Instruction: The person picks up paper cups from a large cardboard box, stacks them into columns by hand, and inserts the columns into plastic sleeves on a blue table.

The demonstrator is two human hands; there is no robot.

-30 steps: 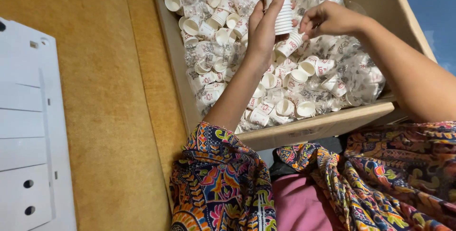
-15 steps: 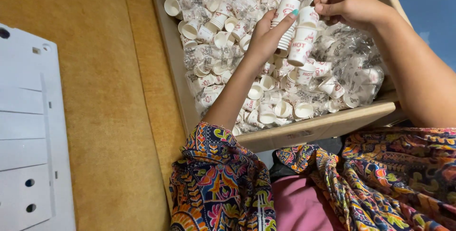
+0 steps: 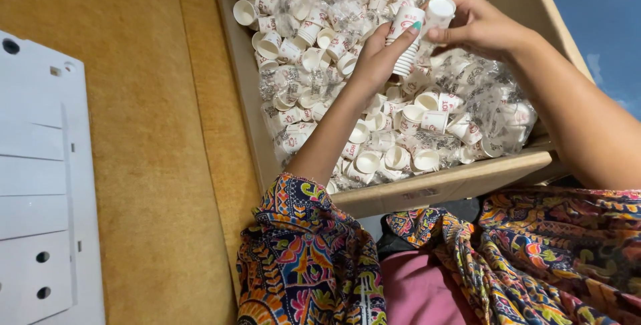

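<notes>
Both hands have drawn together above the cardboard box [image 3: 427, 190] since half a second ago. The left hand [image 3: 380, 58] grips a stack of paper cups [image 3: 406, 43]; the right hand [image 3: 477, 26] pinches 1 single cup [image 3: 439, 12] just beside the stack's top, over loose cups [image 3: 374, 138].

Lots of little cups [image 3: 374, 131] lie in the box [image 3: 434, 188]. Both hands are over the box, the left hand [image 3: 380, 58] just left of the right hand [image 3: 481, 28]. A flat panel [image 3: 40, 185] lies far left
</notes>
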